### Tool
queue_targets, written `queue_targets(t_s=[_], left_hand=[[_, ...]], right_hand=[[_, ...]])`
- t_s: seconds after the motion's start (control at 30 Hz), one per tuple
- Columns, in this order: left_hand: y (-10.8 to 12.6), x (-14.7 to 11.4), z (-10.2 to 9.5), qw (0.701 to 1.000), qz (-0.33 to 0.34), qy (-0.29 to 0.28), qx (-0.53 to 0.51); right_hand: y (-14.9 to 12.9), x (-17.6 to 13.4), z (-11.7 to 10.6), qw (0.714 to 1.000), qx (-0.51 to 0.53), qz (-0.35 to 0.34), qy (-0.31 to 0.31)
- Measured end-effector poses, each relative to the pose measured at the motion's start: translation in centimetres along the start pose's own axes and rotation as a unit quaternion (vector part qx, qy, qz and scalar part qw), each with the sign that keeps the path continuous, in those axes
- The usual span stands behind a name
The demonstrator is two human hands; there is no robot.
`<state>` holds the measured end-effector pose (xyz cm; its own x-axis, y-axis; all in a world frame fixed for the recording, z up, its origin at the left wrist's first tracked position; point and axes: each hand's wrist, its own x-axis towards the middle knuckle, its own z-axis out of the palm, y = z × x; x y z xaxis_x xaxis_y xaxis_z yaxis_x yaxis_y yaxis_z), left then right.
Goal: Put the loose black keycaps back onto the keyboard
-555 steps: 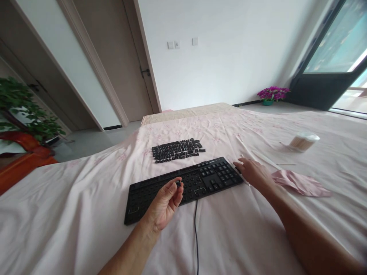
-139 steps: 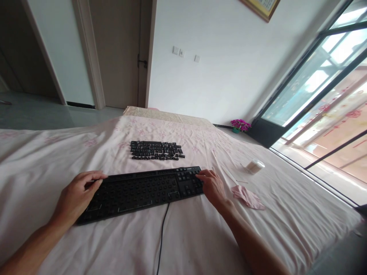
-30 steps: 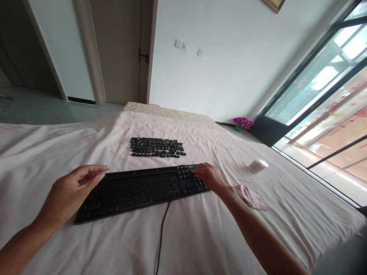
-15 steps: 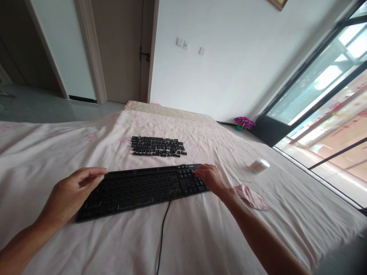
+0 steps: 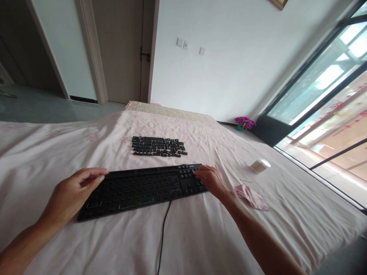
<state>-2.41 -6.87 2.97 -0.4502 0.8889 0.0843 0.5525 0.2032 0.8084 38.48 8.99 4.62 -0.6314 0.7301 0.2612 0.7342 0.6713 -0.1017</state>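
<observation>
Left hand (image 5: 70,191): gone from keyboard (image 5: 140,186) middle to 9 o'clock end; can't tell if pinching.
Right hand (image 5: 212,181): at 3 o'clock end, fingers together.
Long way: nearly 9 to 3, front facing 6.

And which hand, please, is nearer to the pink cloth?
Right: the right hand is just left of the pink cloth; the left hand is much farther left, across the keyboard.

white wall (image 5: 229,80), 3 switch plates (image 5: 186,45) | brown door (image 5: 119,53), dark handle (image 5: 145,54) | grey floor (image 5: 54,107) | dark-framed glazing (image 5: 306,89), bright daylight
</observation>
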Motion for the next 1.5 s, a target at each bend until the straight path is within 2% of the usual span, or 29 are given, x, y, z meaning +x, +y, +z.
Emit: queue_targets(t_s=[0.13,0.23,0.3,0.33,0.4,0.43,0.5,0.6,0.67,0.83,1.03,1.17,1.3,1.4,1.5], left_hand=[[0.4,-0.3,-0.1,1.0,-0.002,0.009,-0.008],[2.4,-1.3,0.8,0.998,-0.012,-0.002,-0.06],[4.6,-2.4,2.5,0.988,-0.021,-0.062,-0.14],[5.8,-3.1,3.7,0.975,-0.026,-0.114,-0.188],[8.1,-4.3,6.5,0.933,-0.045,-0.204,-0.292],[9.0,-4.8,8.0,0.911,-0.057,-0.228,-0.341],[10.1,-5.4,10.6,0.878,-0.083,-0.251,-0.399],[9.9,-5.6,12.5,0.87,-0.102,-0.234,-0.422],[9.3,-5.4,12.3,0.868,-0.101,-0.224,-0.431],[8.4,-4.6,10.2,0.859,-0.099,-0.179,-0.47],[8.1,-3.8,9.2,0.911,-0.058,-0.15,-0.38],[7.5,-3.7,9.6,0.931,-0.023,-0.166,-0.323],[7.4,-3.9,10.1,0.936,-0.022,-0.183,-0.301],[7.8,-4.1,10.1,0.935,-0.019,-0.198,-0.295],[8.5,-4.3,9.9,0.912,-0.059,-0.244,-0.325]], right_hand=[[-0.7,-0.2,-0.2,0.999,0.024,0.041,0.026],[-2.7,-0.8,-0.7,0.991,0.08,0.089,0.057],[-4.8,-1.1,-1.1,0.982,0.138,0.105,0.078],[-5.9,-1.2,-1.2,0.976,0.163,0.106,0.092],[-8.2,-1.3,-1.4,0.968,0.21,0.091,0.104],[-9.2,-1.3,-1.4,0.965,0.227,0.085,0.104],[-10.6,-1.4,-1.0,0.962,0.243,0.076,0.1],[-11.3,-1.7,0.1,0.96,0.248,0.078,0.104],[-11.2,-2.2,1.1,0.959,0.255,0.075,0.101],[-11.5,-3.1,2.9,0.962,0.265,0.037,0.056],[-12.7,-2.1,2.2,0.987,0.153,0.01,0.049],[-13.2,-1.1,2.1,0.995,0.095,-0.002,0.021],[-13.3,-0.9,2.6,0.994,0.112,0.001,0.022],[-13.4,-1.1,2.5,0.987,0.151,0.01,0.052],[-13.7,-1.3,2.0,0.972,0.207,0.025,0.104]])
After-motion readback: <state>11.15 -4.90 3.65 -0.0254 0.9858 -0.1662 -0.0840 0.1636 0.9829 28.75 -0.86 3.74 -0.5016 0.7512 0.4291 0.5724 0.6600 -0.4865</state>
